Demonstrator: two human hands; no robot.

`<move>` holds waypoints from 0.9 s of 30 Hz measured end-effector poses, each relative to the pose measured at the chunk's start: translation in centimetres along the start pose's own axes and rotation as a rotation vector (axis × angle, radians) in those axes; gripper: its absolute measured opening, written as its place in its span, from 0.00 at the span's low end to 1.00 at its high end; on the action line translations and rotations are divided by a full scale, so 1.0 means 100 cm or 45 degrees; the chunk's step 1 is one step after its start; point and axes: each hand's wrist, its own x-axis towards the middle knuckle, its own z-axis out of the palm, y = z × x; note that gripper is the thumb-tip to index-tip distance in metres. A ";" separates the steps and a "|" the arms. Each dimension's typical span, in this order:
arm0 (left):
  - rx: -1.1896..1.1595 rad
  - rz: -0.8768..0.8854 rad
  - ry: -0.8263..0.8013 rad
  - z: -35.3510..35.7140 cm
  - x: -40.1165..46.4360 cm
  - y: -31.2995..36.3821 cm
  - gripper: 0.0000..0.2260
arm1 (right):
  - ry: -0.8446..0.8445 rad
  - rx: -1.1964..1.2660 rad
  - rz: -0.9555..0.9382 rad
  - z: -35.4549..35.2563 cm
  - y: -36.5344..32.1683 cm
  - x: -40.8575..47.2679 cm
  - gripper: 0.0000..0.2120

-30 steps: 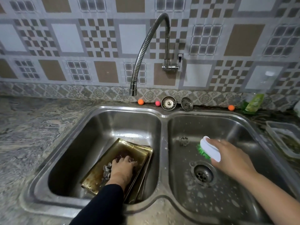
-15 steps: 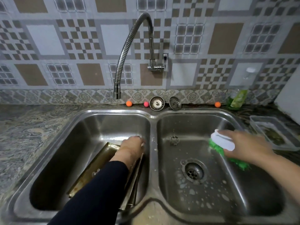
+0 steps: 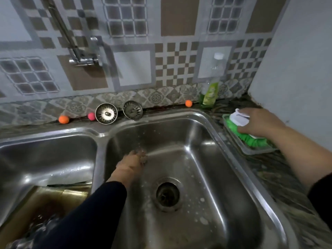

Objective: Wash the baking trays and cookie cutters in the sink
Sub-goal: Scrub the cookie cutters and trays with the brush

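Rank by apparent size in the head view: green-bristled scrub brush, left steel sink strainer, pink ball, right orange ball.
1. Green-bristled scrub brush, partly under the right hand.
2. Left steel sink strainer.
3. Pink ball and right orange ball: alike, not ranked.

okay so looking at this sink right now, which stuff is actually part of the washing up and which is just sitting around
Part of the job:
baking trays
scrub brush, held by the right hand
left hand
sink

Just lying about:
two strainers
orange ball
soap bottle
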 end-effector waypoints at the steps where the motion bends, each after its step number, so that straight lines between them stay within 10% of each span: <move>1: -0.008 -0.040 -0.010 0.009 0.007 0.000 0.24 | 0.022 0.048 0.017 0.008 0.004 0.007 0.34; 27: 0.087 -0.052 0.013 0.057 0.038 0.033 0.20 | 0.103 -0.019 0.087 0.052 0.034 0.021 0.35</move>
